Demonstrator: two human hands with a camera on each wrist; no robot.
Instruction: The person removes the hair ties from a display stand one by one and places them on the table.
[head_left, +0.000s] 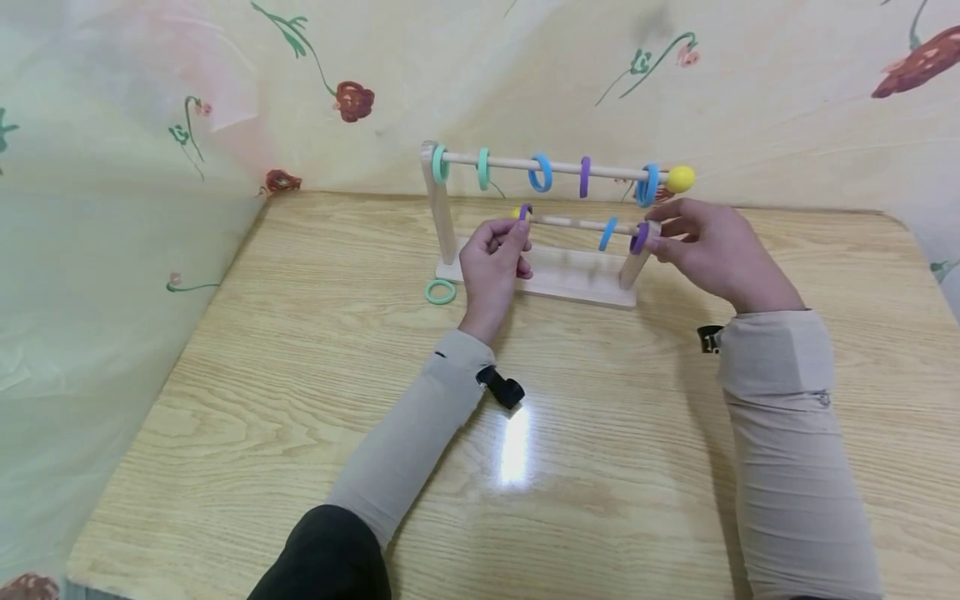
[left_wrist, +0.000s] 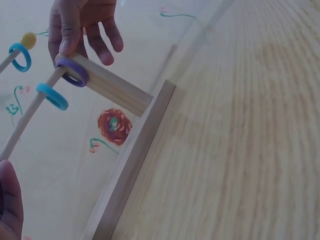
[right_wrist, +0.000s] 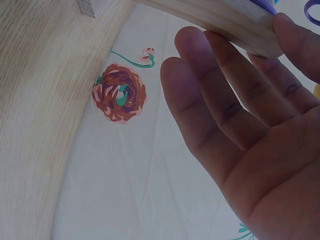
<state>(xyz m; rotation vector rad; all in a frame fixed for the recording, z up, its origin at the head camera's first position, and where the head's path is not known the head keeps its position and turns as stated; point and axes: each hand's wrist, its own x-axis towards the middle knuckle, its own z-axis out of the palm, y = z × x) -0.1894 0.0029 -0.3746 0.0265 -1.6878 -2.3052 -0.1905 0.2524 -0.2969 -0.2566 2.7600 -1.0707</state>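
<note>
Pale wooden ring rack [head_left: 555,271] on a glossy, wood-grained table [head_left: 300,375].
The left hand [head_left: 495,258] pinches a purple ring [head_left: 525,210] at the yellow-tipped end of the lower rod [head_left: 573,222]; the right hand [head_left: 708,250] grips the top of the short post [head_left: 634,268], next to a second purple ring [head_left: 639,238] and a blue ring [head_left: 607,234] threaded on that rod; the straight, slender upper rod [head_left: 512,163] carries green, blue and purple rings [head_left: 483,169], a smooth yellow ball [head_left: 681,178] capping it; a thin green ring [head_left: 440,302] lies flat just beside the rack.
</note>
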